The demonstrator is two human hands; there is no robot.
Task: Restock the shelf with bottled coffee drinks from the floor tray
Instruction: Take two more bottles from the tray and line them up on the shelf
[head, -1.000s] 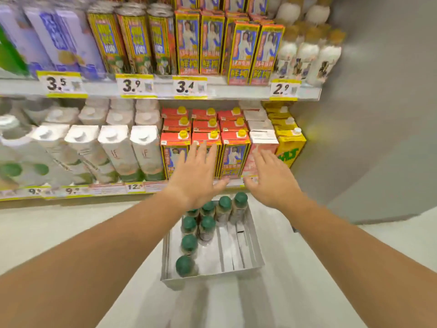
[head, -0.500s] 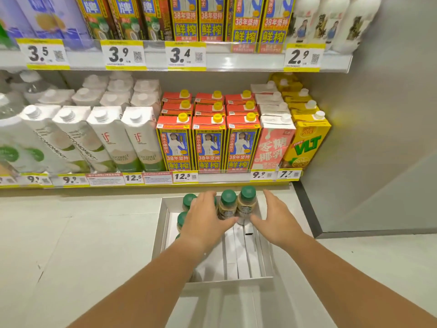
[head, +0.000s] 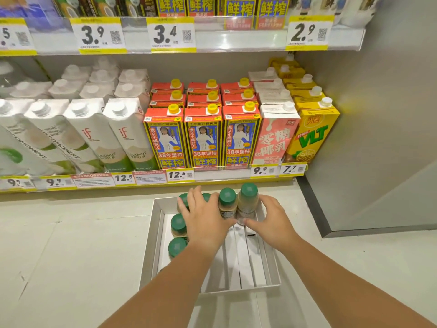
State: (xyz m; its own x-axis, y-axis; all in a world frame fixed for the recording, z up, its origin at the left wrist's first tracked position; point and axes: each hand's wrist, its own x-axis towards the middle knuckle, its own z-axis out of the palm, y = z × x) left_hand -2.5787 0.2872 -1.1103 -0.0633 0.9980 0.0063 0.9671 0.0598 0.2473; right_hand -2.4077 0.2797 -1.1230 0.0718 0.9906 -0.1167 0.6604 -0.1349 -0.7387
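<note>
Two green-capped bottles [head: 237, 204] stand upright at the far end of the floor tray [head: 272, 275], between the hands. The left hand [head: 205, 221] is spread against the left one, the right hand [head: 269, 221] is curled half open around the right one (neither is lifted yet, it seems). More bottles [head: 178, 224] are kept along the left wall

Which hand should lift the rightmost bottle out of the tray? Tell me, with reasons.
Right. The right hand already cups the rightmost bottle at the far end of the tray, fingers on its side. The left hand lies over the bottles further left, so it would have to cross over.
</note>
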